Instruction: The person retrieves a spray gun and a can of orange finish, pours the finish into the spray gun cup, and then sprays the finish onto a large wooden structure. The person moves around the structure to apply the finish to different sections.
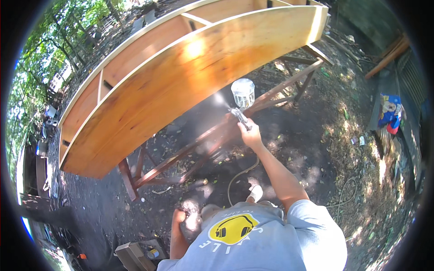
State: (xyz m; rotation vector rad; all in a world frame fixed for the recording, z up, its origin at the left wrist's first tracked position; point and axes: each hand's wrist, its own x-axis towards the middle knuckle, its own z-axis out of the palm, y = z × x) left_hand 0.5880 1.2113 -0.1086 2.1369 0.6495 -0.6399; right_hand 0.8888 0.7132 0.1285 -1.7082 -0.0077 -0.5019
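Note:
My right hand [251,135] is wrapped round the handle of a spray gun [239,117], arm stretched forward. A clear cup [243,93] sits on top of the gun. Pale mist leaves its nozzle toward the lower edge of a long varnished wooden panel [181,90], the side of a shelf unit with open compartments. Glossy patches shine on the wood. A thin hose [233,183] runs down below my right hand to the ground. My left hand [180,216] hangs low at my side, its fingers curled in, with nothing visible in them.
Brown wooden trestles [190,147] bear the shelf unit, their legs and rails reaching toward me. At the lower left stand a grey block [134,256] and a small can [153,253]. A blue bag [389,110] lies at right. Leaves litter the dirt ground; trees stand far left.

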